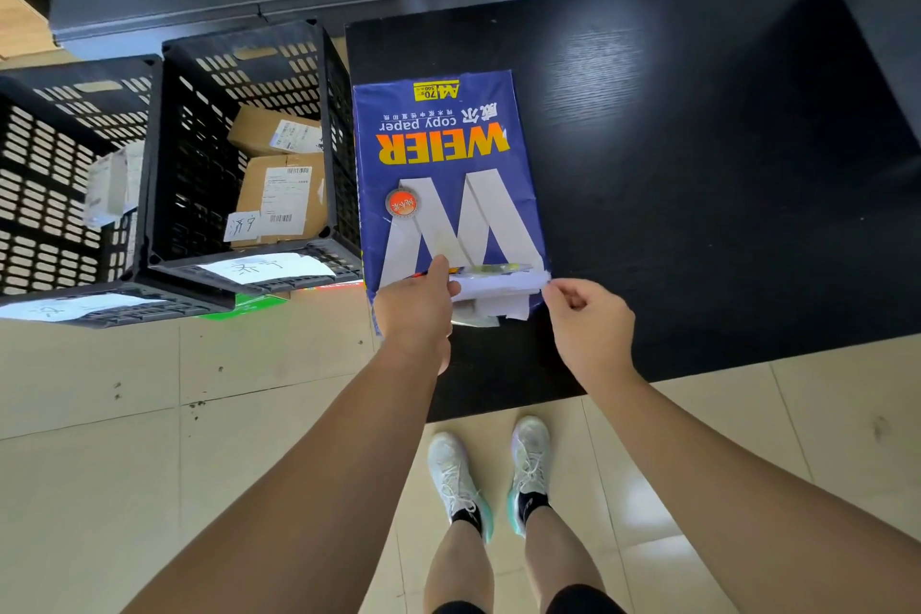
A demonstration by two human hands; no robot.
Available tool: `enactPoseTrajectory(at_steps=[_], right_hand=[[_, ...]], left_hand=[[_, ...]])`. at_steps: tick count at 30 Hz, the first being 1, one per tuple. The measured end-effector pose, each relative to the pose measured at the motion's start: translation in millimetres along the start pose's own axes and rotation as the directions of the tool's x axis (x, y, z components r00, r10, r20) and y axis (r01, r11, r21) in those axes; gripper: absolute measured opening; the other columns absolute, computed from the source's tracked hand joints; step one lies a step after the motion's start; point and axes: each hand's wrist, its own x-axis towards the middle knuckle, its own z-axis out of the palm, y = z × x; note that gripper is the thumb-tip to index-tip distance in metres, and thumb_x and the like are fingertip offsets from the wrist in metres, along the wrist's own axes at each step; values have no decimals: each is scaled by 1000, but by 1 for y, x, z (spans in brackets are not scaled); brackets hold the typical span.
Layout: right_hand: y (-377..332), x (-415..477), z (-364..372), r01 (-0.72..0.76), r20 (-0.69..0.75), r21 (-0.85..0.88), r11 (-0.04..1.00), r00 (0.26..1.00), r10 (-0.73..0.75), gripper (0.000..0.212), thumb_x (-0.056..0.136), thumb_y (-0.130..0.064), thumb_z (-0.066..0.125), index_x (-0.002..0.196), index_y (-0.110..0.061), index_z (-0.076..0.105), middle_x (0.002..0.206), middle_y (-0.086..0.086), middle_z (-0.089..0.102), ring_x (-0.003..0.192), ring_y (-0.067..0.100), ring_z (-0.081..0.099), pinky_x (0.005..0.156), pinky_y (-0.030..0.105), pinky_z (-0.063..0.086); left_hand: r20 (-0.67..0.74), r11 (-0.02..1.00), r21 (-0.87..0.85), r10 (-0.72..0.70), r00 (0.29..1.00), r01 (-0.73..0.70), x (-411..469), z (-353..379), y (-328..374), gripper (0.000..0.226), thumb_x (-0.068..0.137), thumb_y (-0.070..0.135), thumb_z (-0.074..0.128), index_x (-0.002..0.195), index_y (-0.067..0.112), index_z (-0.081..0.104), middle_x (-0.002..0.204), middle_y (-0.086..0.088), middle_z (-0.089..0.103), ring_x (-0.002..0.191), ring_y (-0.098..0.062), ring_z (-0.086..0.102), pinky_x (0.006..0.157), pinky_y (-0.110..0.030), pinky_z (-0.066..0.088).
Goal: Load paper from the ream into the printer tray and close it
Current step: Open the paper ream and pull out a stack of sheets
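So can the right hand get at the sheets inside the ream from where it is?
Probably yes. The right hand sits at the torn near end of the ream, where white sheets show; only loose wrapper flaps lie between.

black crate crowding ream's left, tabletop bare rightward

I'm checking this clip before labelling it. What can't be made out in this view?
- Printer and tray: not identifiable in the head view.
- Sheets left in the ream: hidden by its wrapper.
- Left hand fingertips: tucked under the wrapper's torn end.
- Parcel labels in the crate: too small to read.
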Motion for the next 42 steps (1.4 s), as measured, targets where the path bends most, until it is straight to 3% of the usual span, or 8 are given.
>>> enactPoseTrajectory(at_steps=[6, 10, 14, 20, 25, 27, 33, 42], right_hand=[[-4, 1, 7, -54, -21, 15, 998, 998, 54, 17, 90, -25, 67, 100, -14, 76, 79, -7, 70, 71, 5, 63, 62, 9, 41], [-6, 1, 11, -79, -50, 19, 997, 996, 80, 19, 90, -25, 69, 102, -13, 77, 86, -3, 75, 77, 8, 66, 63, 11, 42], [-7, 0, 12, -75, -68, 9, 997, 995, 76, 20, 89, -23, 70, 104, -12, 77, 90, -1, 77, 78, 8, 66, 63, 10, 41], [-8, -3, 12, -45, -98, -1, 999, 994, 45, 17, 89, -22, 70, 101, -14, 77, 79, -8, 70, 67, 0, 60, 60, 6, 37], [-11, -5, 9, -1, -107, -38, 999, 994, -3, 12, 89, -19, 69, 91, -11, 78, 70, -1, 69, 66, 10, 62, 59, 6, 37], [-11, -5, 10, 37, -121, -80, 996, 992, -47, 12, 89, -19, 69, 86, -10, 78, 73, 5, 72, 70, 16, 66, 62, 11, 45], [-10, -3, 16, 35, -123, -107, 994, 991, -48, 11, 88, -23, 70, 94, -17, 77, 80, -1, 70, 75, 12, 65, 70, 23, 52], [-14, -1, 17, -24, -114, -61, 998, 993, 17, 13, 88, -21, 70, 97, -15, 76, 81, -2, 71, 80, 14, 67, 70, 23, 51]], left_hand=[[53, 993, -59, -100, 994, 103, -6, 0, 9, 26, 97, 36, 59, 78, 19, 53, 64, 2, 48, 51, -10, 42, 48, -24, 31], [39, 994, -62, -91, 995, 93, -6, 0, 12, 19, 96, 33, 61, 96, 15, 56, 65, 1, 48, 50, -10, 42, 46, -24, 31], [42, 994, -67, -79, 996, 81, -7, 0, 10, 20, 95, 32, 62, 99, 14, 57, 65, 0, 49, 50, -11, 42, 46, -24, 32], [63, 996, -21, -87, 994, 88, 2, -3, 6, 23, 93, 37, 62, 96, 14, 58, 63, 1, 50, 49, -11, 43, 46, -23, 33], [74, 996, -20, -86, 994, 88, 3, -2, 6, 22, 94, 36, 62, 97, 15, 58, 62, 2, 49, 47, -10, 42, 45, -24, 31], [75, 996, -22, -85, 994, 87, 3, -2, 6, 22, 94, 36, 62, 97, 15, 58, 62, 2, 49, 47, -10, 43, 45, -24, 31], [83, 996, -38, -82, 993, 86, 0, -2, 8, 20, 95, 33, 61, 99, 13, 57, 65, 2, 50, 50, -10, 43, 47, -24, 32], [81, 995, -38, -86, 993, 89, 3, -2, 7, 22, 94, 34, 61, 98, 13, 57, 65, 2, 50, 50, -10, 43, 47, -24, 32]])
